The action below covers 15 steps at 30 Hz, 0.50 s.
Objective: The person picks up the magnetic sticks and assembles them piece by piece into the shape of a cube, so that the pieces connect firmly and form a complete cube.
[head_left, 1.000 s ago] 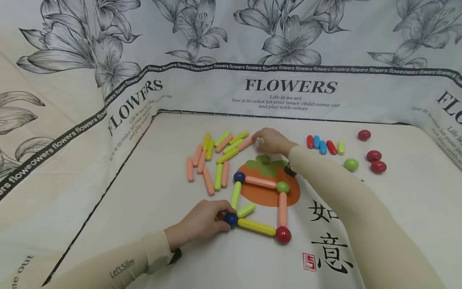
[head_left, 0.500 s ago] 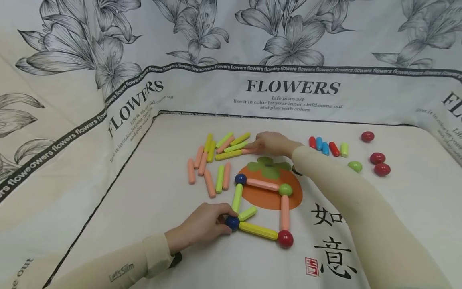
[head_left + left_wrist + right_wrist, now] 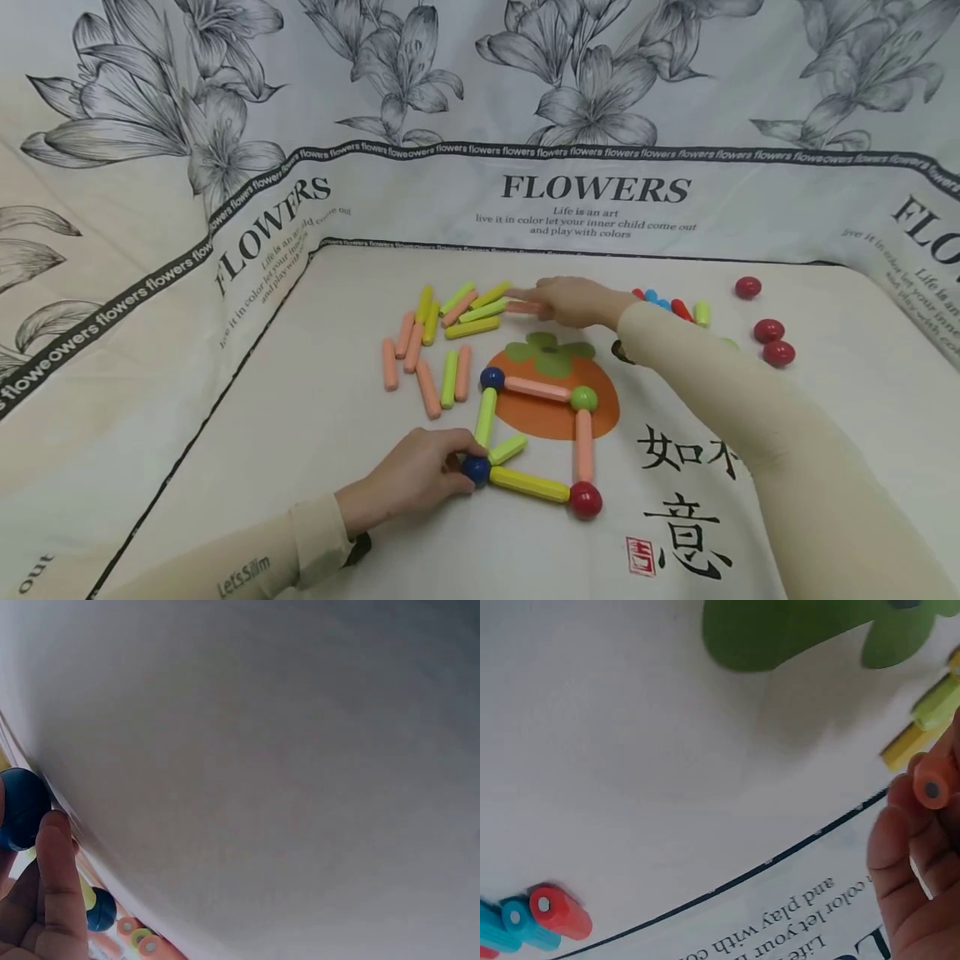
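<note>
In the head view my left hand [image 3: 412, 475] pinches a blue magnetic ball [image 3: 476, 471] between thumb and fingers, at the near-left corner of a four-sided frame. Yellow [image 3: 529, 484], lime [image 3: 486, 418] and pink [image 3: 583, 446] magnetic rods form its sides, with another blue ball [image 3: 492, 377], a green ball [image 3: 584, 399] and a red ball [image 3: 586, 501] at the other corners. A short lime rod [image 3: 508, 450] slants inward from the held ball. Farther back, my right hand [image 3: 573, 302] grips a pink magnetic rod [image 3: 933, 780] beside the pile; its index finger points left.
Several loose pink, yellow and lime rods [image 3: 426, 388] lie at the back left. Right of the right hand are short red [image 3: 560, 911] and blue rods, partly hidden by the arm in the head view. Several red balls [image 3: 768, 331] sit at the far right.
My right hand has taken hold of the pink rod and turned it more level, shifting it slightly right of the pile. My left hand stays on the blue ball.
</note>
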### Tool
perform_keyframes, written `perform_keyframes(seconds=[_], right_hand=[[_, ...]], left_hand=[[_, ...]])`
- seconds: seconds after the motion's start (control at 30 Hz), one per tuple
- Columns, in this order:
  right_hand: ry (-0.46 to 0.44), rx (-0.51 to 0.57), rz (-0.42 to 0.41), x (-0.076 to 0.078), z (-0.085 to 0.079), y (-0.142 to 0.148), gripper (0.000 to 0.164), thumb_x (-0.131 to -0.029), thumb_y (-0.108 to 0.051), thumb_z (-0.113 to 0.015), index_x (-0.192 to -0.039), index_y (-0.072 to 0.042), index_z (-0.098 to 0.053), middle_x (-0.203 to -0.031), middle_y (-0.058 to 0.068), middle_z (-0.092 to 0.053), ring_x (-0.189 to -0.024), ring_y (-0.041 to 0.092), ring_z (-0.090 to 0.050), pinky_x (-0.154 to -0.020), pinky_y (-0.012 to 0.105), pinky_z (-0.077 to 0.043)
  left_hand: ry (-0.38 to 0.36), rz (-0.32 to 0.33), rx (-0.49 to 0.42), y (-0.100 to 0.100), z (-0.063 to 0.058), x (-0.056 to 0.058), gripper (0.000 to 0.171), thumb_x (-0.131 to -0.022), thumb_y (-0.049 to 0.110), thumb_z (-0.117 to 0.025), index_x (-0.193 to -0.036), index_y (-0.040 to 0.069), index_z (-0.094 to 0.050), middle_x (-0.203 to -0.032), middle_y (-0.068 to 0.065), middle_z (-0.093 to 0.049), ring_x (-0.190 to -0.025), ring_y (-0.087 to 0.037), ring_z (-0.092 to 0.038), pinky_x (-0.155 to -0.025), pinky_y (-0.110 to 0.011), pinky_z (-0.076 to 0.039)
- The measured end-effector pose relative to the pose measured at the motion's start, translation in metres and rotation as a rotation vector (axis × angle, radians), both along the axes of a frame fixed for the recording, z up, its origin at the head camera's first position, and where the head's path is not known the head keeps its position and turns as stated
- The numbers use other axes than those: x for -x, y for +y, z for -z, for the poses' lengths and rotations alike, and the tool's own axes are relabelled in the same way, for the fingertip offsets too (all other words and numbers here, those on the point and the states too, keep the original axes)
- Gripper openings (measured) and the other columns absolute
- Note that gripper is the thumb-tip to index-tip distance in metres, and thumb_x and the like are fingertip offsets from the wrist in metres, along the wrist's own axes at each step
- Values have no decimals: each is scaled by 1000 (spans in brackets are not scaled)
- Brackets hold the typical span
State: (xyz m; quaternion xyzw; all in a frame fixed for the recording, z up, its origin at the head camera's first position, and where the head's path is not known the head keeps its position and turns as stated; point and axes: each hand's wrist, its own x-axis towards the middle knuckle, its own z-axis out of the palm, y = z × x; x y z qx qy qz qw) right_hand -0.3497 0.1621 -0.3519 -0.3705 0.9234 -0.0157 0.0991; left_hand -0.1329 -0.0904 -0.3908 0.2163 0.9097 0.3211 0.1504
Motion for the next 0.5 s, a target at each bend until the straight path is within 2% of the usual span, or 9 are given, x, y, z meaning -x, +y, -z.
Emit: perform_keyframes(seconds=[0.07,0.13,0.2,0.27,0.37,0.5], right_hand=[[2,195,-26,-14,-5,6,48,-93,-13,-67,-139,-21,-57,-105,6,-69,-88,19,-61,-83,39,-52],[2,358,-100,-31,-10,10,38,-87,-16,-75,-124,-12,-69,-95,2,-70,-78,14,-57,-72,32,-50],[-20,449,-179,-49,-11,12,28,-84,-17,-77,-111,-10,-75,-92,-1,-71,-75,10,-55,-68,27,-49],[-48,456,-236,-68,-10,13,23,-84,-19,-77,-106,-13,-76,-92,-4,-71,-77,8,-55,-70,24,-50],[-65,384,-296,-89,-3,16,19,-87,-19,-75,-106,-16,-75,-94,-7,-70,-84,7,-56,-77,25,-52],[-41,314,-311,-106,5,24,18,-87,-16,-75,-105,-17,-74,-96,-7,-69,-89,8,-57,-82,28,-54]], left_hand=[[7,5,3,0,0,0,26,-85,11,-76,-110,14,-69,-96,2,-72,-78,-6,-59,-69,-21,-48],[13,4,4,-1,-1,1,26,-85,11,-76,-110,14,-69,-96,2,-72,-79,-6,-59,-69,-22,-49],[12,-2,7,-2,-2,1,27,-85,11,-76,-110,14,-69,-96,1,-72,-80,-7,-60,-70,-24,-50],[6,-11,11,-2,-2,1,27,-85,11,-76,-110,14,-69,-96,1,-72,-81,-8,-61,-71,-25,-51],[-1,-10,13,-2,-1,1,27,-85,12,-76,-111,13,-69,-97,1,-72,-81,-8,-60,-71,-25,-51],[-5,-6,13,1,0,1,27,-85,11,-76,-112,13,-68,-98,1,-72,-81,-8,-60,-72,-25,-51]])
